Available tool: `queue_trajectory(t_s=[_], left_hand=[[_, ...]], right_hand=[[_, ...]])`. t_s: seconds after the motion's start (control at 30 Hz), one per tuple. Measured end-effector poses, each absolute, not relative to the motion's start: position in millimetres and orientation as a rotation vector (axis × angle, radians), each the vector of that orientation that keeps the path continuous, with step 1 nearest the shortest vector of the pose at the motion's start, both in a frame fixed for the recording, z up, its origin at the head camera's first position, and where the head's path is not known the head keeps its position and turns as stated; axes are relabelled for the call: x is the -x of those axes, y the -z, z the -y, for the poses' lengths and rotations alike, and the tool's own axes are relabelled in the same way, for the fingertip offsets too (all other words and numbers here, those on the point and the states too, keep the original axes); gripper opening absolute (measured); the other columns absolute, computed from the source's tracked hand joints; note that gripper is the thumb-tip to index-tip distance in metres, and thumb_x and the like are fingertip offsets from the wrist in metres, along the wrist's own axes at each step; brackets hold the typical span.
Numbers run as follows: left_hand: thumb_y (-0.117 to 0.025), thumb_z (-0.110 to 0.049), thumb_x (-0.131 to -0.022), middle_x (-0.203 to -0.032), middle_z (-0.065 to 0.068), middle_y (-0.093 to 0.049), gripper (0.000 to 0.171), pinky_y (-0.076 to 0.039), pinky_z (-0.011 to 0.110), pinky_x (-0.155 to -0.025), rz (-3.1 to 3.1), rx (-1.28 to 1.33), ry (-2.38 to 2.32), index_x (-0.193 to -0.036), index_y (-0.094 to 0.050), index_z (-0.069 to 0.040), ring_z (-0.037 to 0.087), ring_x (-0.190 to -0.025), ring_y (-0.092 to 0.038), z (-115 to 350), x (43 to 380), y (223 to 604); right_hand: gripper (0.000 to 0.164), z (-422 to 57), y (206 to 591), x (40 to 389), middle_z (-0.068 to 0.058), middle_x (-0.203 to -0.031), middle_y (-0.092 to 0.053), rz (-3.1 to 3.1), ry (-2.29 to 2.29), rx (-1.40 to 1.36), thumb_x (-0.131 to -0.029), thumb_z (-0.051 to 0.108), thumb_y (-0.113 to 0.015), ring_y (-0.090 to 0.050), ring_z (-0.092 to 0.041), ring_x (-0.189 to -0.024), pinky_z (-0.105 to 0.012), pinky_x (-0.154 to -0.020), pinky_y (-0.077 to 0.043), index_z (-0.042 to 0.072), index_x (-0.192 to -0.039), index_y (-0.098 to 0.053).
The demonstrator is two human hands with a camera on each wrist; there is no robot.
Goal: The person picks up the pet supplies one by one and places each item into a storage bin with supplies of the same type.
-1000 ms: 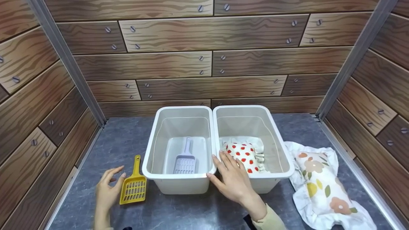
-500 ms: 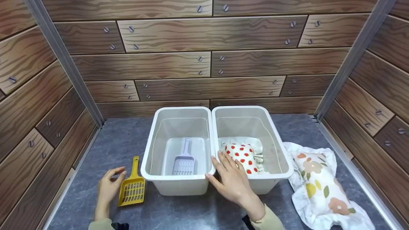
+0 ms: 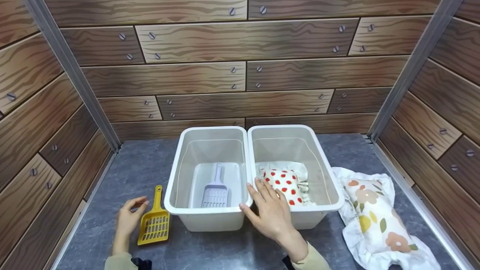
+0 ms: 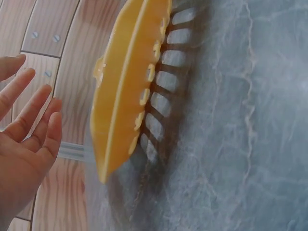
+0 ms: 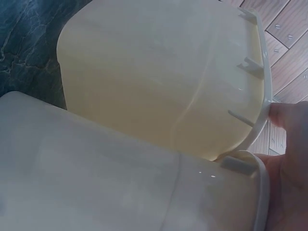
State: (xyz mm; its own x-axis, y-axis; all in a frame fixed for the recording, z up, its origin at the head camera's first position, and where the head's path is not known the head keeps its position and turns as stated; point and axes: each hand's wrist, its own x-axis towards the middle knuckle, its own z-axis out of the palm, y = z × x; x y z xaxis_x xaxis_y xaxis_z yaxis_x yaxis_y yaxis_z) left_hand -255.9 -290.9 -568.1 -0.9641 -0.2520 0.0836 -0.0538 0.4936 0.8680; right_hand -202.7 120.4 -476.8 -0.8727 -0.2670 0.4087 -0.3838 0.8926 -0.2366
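Note:
My left hand [image 3: 129, 217] hovers just left of a yellow slotted litter scoop [image 3: 154, 225], its fingers loosely bent and holding nothing. In the left wrist view a gap shows between the fingers and the scoop [image 4: 122, 82]. My right hand [image 3: 272, 215] lies with fingers extended over the front corners where the left bin [image 3: 206, 211] and right bin [image 3: 318, 208] meet; its thumb touches the left bin's rim. A lavender slotted scoop [image 3: 216, 193] lies inside the left bin. The right bin holds a white cushion with red strawberry spots [image 3: 283, 182], partly hidden behind my right fingertips.
A white frilled cushion with a flower print [image 3: 378, 221] lies right of the bins on the dark grey marbled tabletop [image 3: 210, 251]. Wood-patterned panels [image 3: 240, 41] enclose the back and both sides, with metal strips along the corners.
My left thumb and forefinger have come closer together, and more of the left sleeve shows. The right hand stays at the bins. The whole view has shifted slightly.

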Motion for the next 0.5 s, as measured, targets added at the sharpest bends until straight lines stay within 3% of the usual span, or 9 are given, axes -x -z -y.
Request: queue_trajectory(t_s=[0.2, 0.5], left_hand=[[-0.060, -0.019, -0.097, -0.129, 0.022, -0.054, 0.041, -0.042, 0.049, -0.098, 2.554, -0.304, 1.562, -0.131, -0.057, 0.003, 0.034, -0.118, -0.051, 293.9, 262.9, 574.1], [-0.056, -0.023, -0.100, -0.133, 0.026, -0.052, 0.047, -0.051, 0.040, -0.093, 2.554, -0.369, 1.714, -0.138, -0.049, 0.004, 0.037, -0.119, -0.053, 296.7, 274.1, 577.2]], right_hand=[[0.061, -120.9, 479.9, 203.0, -0.011, -0.147, -0.048, 2.650, -0.427, -0.483, -0.096, 0.056, -0.049, -0.045, -0.034, -0.133, -0.053, -0.103, -0.037, 0.015, -0.139, -0.056], [0.059, -120.7, 482.0, 204.0, -0.011, -0.146, -0.049, 2.605, -0.434, -0.488, -0.094, 0.055, -0.052, -0.047, -0.034, -0.131, -0.053, -0.102, -0.038, 0.015, -0.138, -0.057]])
